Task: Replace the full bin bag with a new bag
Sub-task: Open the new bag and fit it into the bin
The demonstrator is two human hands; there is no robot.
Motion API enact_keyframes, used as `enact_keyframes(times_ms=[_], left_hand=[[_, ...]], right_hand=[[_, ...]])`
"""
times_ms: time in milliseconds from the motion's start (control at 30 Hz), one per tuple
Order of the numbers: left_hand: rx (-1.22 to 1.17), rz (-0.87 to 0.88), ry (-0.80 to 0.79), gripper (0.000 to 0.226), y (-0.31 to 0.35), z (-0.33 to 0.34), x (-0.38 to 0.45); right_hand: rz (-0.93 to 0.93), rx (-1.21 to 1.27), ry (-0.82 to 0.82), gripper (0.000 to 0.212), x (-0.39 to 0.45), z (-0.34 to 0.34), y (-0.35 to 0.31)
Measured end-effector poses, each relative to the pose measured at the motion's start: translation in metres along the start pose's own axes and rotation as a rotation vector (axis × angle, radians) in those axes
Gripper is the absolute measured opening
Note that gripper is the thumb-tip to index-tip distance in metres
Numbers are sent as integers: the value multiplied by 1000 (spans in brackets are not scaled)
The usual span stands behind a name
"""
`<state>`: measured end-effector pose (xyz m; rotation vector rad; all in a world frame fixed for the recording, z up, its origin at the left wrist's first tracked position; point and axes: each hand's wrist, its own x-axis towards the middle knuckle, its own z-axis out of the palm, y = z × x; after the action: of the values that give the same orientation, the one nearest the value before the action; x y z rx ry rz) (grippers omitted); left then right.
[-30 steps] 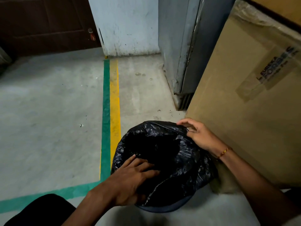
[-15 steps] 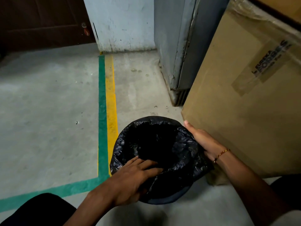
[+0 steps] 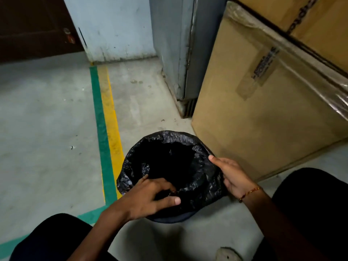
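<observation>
Left hand [image 3: 150, 196] palm-down, pinching the black bin bag [image 3: 203, 178] at the near rim; right hand [image 3: 232, 174] flat on its side

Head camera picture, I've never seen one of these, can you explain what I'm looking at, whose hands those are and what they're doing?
The picture comes from a camera worn on a person's head, looking forward and down, so the two bare arms reaching in from the bottom are the wearer's own. No machine is involved. On the concrete floor stands a small bin lined with a black bin bag, its edge folded over the rim. The left hand pinches the bag at the near rim; the right hand, with a bracelet at the wrist, rests against the bag's right side. A large cardboard box stands just right of the bin, and green and yellow floor lines run to its left.
</observation>
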<state>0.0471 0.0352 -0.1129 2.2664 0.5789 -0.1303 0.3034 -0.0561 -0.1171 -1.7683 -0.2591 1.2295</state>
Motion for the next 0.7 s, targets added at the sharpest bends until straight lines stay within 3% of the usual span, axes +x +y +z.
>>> enact_keyframes(times_ms=[233, 400, 467, 567, 700], left_hand=[[141, 52, -38, 68, 8, 12, 7], [126, 119, 68, 28, 5, 15, 5], [100, 155, 115, 16, 3, 15, 4], [71, 204, 128, 30, 0, 16, 1], [0, 222, 82, 39, 1, 16, -8]], right_hand=[[-120, 8, 122, 14, -4, -8, 15], [-23, 256, 60, 8, -1, -8, 13], [45, 304, 69, 26, 7, -13, 18], [78, 366, 61, 46, 11, -21, 23], [82, 386, -7, 41, 10, -23, 27]])
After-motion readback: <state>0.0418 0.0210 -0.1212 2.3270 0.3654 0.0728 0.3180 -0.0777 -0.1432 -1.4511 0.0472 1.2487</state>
